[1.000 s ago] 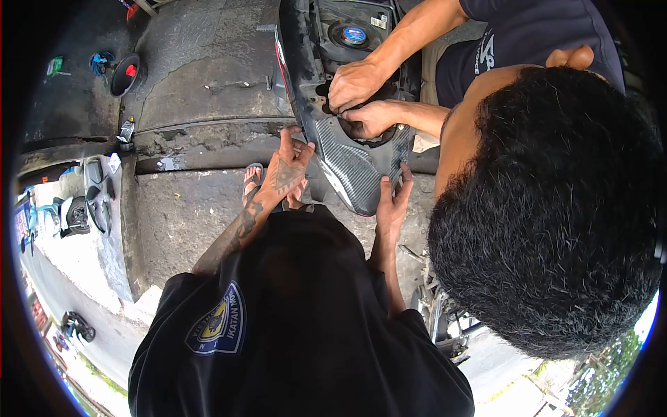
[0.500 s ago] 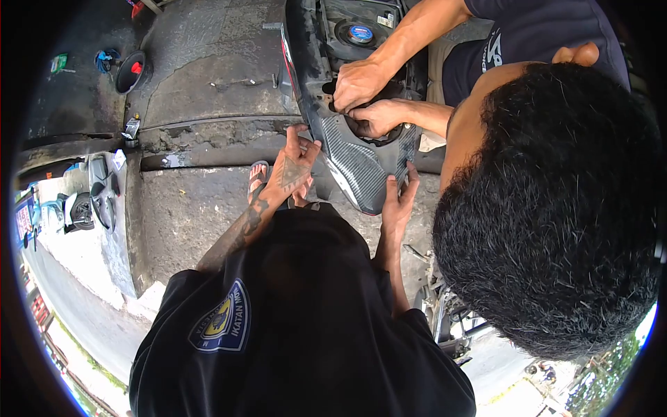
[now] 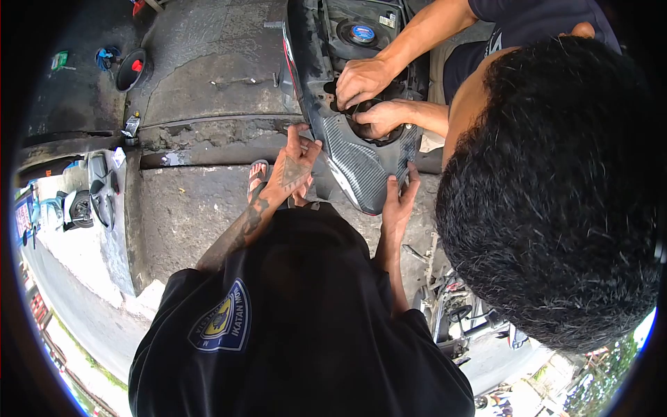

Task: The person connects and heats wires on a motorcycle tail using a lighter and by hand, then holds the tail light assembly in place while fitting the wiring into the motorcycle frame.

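Note:
The rear of a scooter with its seat off holds a tail fairing (image 3: 354, 170) with a carbon-pattern panel and light side trim. My left hand (image 3: 295, 160), tattooed on its back, grips the fairing's left edge with curled fingers. On the opposite side, near the pointed tail end, my right hand (image 3: 399, 198) holds the edge between thumb and fingers. A co-worker's two hands (image 3: 365, 82) work inside the opening ahead of the panel; what their fingertips touch is hidden. Farther forward is a round cap with a blue label (image 3: 362, 33).
The co-worker's head (image 3: 549, 194) leans in close on the right. A black basin (image 3: 133, 71) with a red item stands on the stained floor at upper left. Parked motorcycles (image 3: 83, 208) show at left, and motorcycle parts (image 3: 458, 313) lie at lower right.
The co-worker's head has shifted slightly right, and their hands have moved a little within the opening. My hands keep the same hold on the fairing.

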{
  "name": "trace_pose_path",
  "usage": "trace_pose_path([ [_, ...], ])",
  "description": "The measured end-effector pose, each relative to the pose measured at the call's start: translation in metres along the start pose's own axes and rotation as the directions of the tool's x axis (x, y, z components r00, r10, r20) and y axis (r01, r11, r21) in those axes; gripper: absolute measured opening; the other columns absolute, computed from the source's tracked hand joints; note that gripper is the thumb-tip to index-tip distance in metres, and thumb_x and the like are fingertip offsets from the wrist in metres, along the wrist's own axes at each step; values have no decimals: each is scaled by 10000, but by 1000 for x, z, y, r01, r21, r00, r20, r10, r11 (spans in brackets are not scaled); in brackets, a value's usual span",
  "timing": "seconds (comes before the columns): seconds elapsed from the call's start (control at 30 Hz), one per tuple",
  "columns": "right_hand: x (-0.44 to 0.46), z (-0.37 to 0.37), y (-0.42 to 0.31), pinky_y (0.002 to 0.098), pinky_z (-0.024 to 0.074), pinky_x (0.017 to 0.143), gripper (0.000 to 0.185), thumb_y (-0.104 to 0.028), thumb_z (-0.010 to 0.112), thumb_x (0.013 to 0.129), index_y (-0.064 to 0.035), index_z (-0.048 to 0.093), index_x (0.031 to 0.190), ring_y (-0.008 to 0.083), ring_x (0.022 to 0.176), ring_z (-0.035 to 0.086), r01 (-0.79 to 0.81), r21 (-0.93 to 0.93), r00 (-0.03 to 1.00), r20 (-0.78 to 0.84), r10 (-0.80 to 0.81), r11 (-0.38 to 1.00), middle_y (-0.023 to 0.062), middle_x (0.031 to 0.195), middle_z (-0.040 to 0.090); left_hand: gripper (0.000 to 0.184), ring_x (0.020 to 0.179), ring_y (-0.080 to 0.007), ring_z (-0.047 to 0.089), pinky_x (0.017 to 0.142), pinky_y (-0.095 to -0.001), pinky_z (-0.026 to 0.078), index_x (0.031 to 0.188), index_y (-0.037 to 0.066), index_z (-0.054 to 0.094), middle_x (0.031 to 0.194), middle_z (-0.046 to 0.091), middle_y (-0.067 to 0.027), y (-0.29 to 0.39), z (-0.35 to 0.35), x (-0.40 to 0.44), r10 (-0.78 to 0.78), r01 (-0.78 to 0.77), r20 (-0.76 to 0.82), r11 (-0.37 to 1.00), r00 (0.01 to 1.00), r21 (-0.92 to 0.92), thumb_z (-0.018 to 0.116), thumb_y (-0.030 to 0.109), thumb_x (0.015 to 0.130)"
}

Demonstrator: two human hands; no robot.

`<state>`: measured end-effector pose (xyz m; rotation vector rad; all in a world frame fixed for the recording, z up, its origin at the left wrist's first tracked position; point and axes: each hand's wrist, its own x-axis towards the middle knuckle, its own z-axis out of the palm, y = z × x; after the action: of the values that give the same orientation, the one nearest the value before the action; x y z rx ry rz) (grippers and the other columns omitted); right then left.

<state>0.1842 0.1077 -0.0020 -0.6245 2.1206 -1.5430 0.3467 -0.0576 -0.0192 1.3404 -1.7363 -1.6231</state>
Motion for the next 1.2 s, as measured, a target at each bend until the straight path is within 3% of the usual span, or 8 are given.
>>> trace_pose_path([
  [0.1,0,1,0,329,421,942,473,-64,541,950,-13,380,1392,228,1090,523,23,-4,1000,-3,-23,1000,176,1278,502,450,768,-194,670,686,-306,517,1299,27,347,919,639,-125,-2,-2,2,-25,26,46,999,999,-20,587,206,964],
  [0.33,0,1,-5,336,420,953,465,-66,542,951,-12,388,1386,233,1097,522,-12,-34,1000,-6,12,999,167,1320,478,437,758,-188,668,691,-308,523,1286,12,357,896,635,-121,3,-3,0,-19,19,27,1000,999,1,585,198,964],
  [0.4,0,1,-2,341,420,959,464,-66,542,952,-10,388,1386,235,1106,521,66,-108,997,-27,-69,992,157,1334,466,441,756,-190,669,692,-305,525,1286,10,355,887,632,-118,2,-3,1,-41,42,49,999,998,-21,587,198,963],
  [0.73,-1,2,0,344,420,961,467,-70,546,953,-7,388,1387,239,1121,518,38,-33,999,-28,-39,999,154,1340,465,447,755,-190,663,684,-312,527,1290,12,345,888,623,-117,3,-3,-1,-45,45,39,999,998,-11,585,201,965],
  [0.93,-5,-3,15,347,409,971,474,-76,548,949,-10,387,1390,239,1132,506,18,-345,999,-36,-33,938,153,1346,460,440,746,-189,658,669,-312,525,1292,26,342,885,615,-118,0,-3,0,-14,14,41,1000,999,2,581,205,969],
  [1.0,-2,-1,8,348,404,979,475,-76,546,949,-14,387,1392,239,1134,504,-3,-158,999,-46,-4,987,154,1347,461,438,745,-188,657,668,-314,526,1295,32,341,887,616,-118,-2,-2,1,1,-2,43,1000,999,13,579,207,971],
  [1.1,2,-1,8,351,402,982,476,-74,547,947,-16,388,1392,242,1132,505,86,-138,996,-25,-90,987,158,1350,457,440,746,-184,657,667,-313,527,1297,31,336,888,616,-119,0,-2,0,-23,22,47,1000,999,10,576,205,972],
  [1.2,2,0,6,352,397,988,476,-72,549,945,-18,389,1390,246,1145,497,48,-110,998,-31,-52,993,164,1352,452,451,750,-180,657,668,-308,527,1303,30,328,877,617,-118,-6,-1,2,4,-4,46,1000,999,0,580,200,970],
])
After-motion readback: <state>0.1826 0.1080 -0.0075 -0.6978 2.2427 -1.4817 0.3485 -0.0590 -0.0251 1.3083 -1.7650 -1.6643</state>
